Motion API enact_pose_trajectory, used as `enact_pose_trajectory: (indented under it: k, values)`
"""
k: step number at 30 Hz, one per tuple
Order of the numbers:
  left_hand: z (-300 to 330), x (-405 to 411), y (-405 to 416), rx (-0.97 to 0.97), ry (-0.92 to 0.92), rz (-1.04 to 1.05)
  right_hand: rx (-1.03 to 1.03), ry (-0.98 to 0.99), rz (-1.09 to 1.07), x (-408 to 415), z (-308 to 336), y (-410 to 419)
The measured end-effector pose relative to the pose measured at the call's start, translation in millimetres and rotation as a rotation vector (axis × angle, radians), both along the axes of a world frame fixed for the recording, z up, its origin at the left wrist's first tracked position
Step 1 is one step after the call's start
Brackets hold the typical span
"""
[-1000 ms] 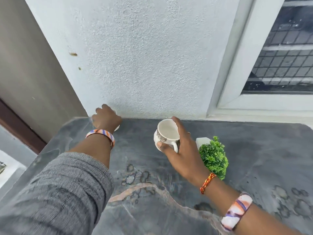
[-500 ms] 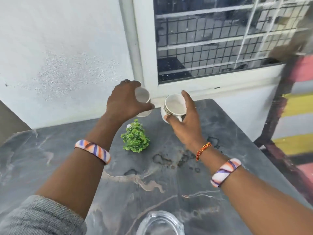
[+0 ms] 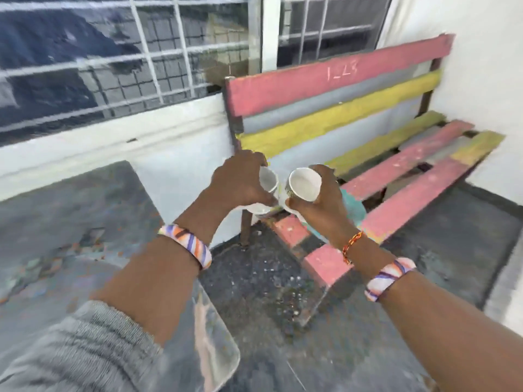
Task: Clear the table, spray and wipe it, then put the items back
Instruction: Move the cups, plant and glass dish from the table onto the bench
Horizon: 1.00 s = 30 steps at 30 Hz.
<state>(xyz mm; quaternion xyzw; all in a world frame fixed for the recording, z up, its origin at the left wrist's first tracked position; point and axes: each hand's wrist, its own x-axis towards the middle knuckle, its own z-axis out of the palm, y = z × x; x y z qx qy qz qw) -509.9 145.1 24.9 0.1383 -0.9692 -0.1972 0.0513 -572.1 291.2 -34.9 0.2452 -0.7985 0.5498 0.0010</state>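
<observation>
Clearing step, by my read: both cups are off the table (image 3: 70, 210) and held out over the near end of the painted slat bench (image 3: 396, 176), which looks like the drop spot. Table sits at left, grey marble top, its corner near the left forearm; what lies on the rest of it is out of frame or too blurred to call. Bench is right of the table, against the wall under the window (image 3: 113, 66), red and yellow slats with gaps between them. Left hand (image 3: 240, 182) is wrapped around the left cup (image 3: 267, 181) from the side, fingers curled over the rim. Right hand (image 3: 325, 205) is clamped on the right cup (image 3: 304, 183), thumb at the body, fingers behind. The two cups are just beside each other, maybe touching; blur hides it. Both tilt mouth toward the camera, insides white, nothing visible in them. Next move likely calls for levelling each cup and landing the base fully on one slat, not over a gap, then releasing. Risk: cups knocking together, or a base straddling a slat edge and tipping.
</observation>
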Motion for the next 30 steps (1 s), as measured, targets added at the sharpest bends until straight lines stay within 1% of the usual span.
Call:
enact_pose_trajectory:
  k: [3,5,8,12,19,22,26,30]
  values:
    - [-18,-57,48,0.031,-0.049,-0.073,0.054,0.005,-0.054,-47,-10,55]
    - [-29,-88,67,0.051,-0.078,-0.123,0.094,0.006,-0.068,-71,-16,78]
    - [-45,-150,93,0.065,-0.084,-0.157,0.157,-0.001,-0.118,-127,-31,108]
    - [-61,-234,109,0.098,-0.047,-0.121,0.347,-0.013,-0.204,-215,-52,120]
    - [-81,-380,134,0.141,-0.062,-0.094,0.413,-0.073,-0.212,-363,-84,139]
    - [-103,-437,146,0.163,-0.129,-0.049,0.475,-0.105,-0.203,-422,-107,152]
    - [-145,-496,157,0.213,-0.241,0.086,0.537,-0.184,-0.151,-502,-151,162]
    - [-202,-551,174,0.265,-0.342,0.243,0.657,-0.226,-0.016,-574,-204,169]
